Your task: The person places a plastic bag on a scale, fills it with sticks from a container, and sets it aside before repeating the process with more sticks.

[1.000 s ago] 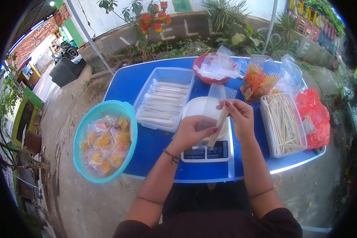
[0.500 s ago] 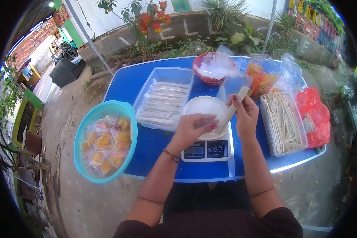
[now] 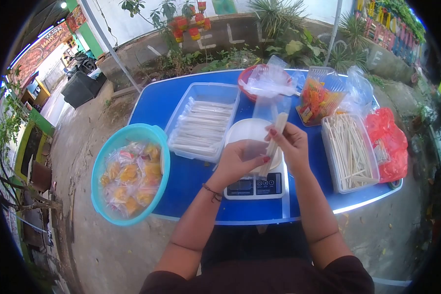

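In front of me my right hand [image 3: 293,145] pinches a bundle of pale thin sticks [image 3: 278,128], tilted with the lower end toward my left thumb. My left hand [image 3: 239,160] is curled around a clear plastic bag [image 3: 273,107] that rises between the hands, its film over the fingers. Both hands are above a kitchen scale [image 3: 255,191] with a round white plate [image 3: 240,128], partly hidden by them. To the right, loose sticks of the same kind fill a clear plastic container [image 3: 376,172].
A clear tray [image 3: 170,128] holds bagged stick bundles. At left, a turquoise basin [image 3: 97,185] contains bagged yellow-orange food. Behind the scale stand a red basket [image 3: 245,88] of plastic bags and a clear container of orange packets [image 3: 314,98]. A red plastic bag [image 3: 394,142] lies at the right edge.
My right hand has brought the stick bundle left and down, close to my left hand. The clear bag now stands between the hands, over the plate.
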A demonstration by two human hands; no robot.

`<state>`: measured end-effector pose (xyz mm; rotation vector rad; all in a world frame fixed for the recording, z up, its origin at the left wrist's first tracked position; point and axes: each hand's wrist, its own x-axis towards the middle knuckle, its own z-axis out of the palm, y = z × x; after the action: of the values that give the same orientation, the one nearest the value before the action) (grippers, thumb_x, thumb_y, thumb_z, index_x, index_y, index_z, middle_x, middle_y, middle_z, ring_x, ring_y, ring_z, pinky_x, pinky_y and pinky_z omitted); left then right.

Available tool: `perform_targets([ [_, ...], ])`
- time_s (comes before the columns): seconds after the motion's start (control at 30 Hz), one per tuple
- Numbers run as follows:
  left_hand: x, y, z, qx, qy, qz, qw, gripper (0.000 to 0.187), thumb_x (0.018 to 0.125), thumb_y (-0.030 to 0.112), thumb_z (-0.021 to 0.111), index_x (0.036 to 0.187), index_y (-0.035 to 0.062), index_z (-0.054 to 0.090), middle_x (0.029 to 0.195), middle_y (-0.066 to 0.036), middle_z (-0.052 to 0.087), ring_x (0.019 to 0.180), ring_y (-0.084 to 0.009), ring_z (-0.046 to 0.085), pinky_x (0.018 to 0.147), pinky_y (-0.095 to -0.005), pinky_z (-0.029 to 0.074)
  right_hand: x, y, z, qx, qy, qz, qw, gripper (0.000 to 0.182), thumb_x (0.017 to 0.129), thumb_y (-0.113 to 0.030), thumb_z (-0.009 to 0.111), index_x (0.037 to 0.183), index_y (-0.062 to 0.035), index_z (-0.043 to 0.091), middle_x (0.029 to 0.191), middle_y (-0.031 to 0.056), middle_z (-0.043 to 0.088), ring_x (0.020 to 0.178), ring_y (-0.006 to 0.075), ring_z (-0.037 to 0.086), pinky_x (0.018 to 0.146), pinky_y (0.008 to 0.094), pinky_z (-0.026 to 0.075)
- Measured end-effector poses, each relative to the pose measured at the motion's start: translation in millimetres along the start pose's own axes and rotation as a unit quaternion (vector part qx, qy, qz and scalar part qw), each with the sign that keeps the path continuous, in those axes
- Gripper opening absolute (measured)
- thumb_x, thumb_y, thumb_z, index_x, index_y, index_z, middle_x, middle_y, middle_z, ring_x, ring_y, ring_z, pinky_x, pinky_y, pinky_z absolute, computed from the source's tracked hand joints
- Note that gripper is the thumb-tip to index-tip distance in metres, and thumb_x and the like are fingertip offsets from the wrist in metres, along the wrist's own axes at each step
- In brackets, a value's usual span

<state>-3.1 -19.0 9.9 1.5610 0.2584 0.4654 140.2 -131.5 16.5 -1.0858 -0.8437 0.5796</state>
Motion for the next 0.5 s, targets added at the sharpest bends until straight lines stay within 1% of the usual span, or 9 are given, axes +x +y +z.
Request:
perform_targets([
  [0.03,0,-3,-2,0.047,0.005,-0.005,0.999,0.025,0.083,0.008,0.075,0.106,-0.0024,0.069,0.096,-0.01,0.072,0.089,-0.0146,0.068,0.081,-0.027,0.054,0,2,2,0.001,-0.007,-0.014,1.0,0.02,0.093,-0.013,0.066,0.105,0.0034,0.066,0.088,0.0059,0.067,0.082,0.0083,0.061,0.073,0.023,0.048],
  [0.13,3,-8,-5,0.06,0.027,0.027,0.997,0.025,0.083,0.008,0.075,0.105,-0.0004,0.07,0.095,-0.008,0.072,0.085,-0.0119,0.067,0.076,-0.0254,0.053,0,5,6,-0.004,-0.023,-0.047,0.999,0.019,0.093,-0.012,0.067,0.105,0.0028,0.064,0.091,0.0052,0.066,0.083,0.008,0.061,0.074,0.0232,0.048],
  [0.23,3,3,-3,0.037,0.077,0.015,0.996,0.024,0.083,0.007,0.075,0.104,-0.0018,0.069,0.093,-0.008,0.072,0.084,-0.0121,0.068,0.075,-0.0246,0.053,-1,4,11,0.006,-0.026,-0.016,1.0,0.023,0.091,-0.012,0.068,0.108,0.0019,0.062,0.092,0.0042,0.065,0.082,0.0078,0.061,0.073,0.0229,0.048],
  [0.33,4,-4,-2,-0.023,0.155,0.079,0.985,0.024,0.081,0.005,0.078,0.102,-0.0017,0.068,0.088,-0.007,0.071,0.075,-0.0097,0.066,0.065,-0.0221,0.053,-1,12,9,-0.048,-0.078,0.02,0.996,0.026,0.09,-0.011,0.07,0.111,0.0008,0.059,0.093,0.0038,0.065,0.081,0.0074,0.06,0.072,0.0228,0.048],
  [0.43,5,-3,-3,-0.063,0.184,0.082,0.978,0.026,0.081,0.006,0.078,0.104,-0.0019,0.067,0.086,-0.007,0.071,0.074,-0.0096,0.066,0.065,-0.0219,0.053,-3,15,13,-0.039,-0.091,0.012,0.995,0.027,0.088,-0.01,0.071,0.11,0.0001,0.059,0.093,0.0037,0.065,0.081,0.0073,0.06,0.07,0.0227,0.048],
  [0.5,4,-4,-5,-0.055,0.193,0.075,0.977,0.026,0.081,0.006,0.078,0.104,-0.0019,0.067,0.087,-0.007,0.071,0.075,-0.01,0.067,0.066,-0.0222,0.053,-3,14,13,-0.068,-0.094,0.014,0.993,0.026,0.087,-0.007,0.071,0.108,0.0001,0.059,0.093,0.0036,0.065,0.081,0.0075,0.061,0.07,0.0231,0.049],
])
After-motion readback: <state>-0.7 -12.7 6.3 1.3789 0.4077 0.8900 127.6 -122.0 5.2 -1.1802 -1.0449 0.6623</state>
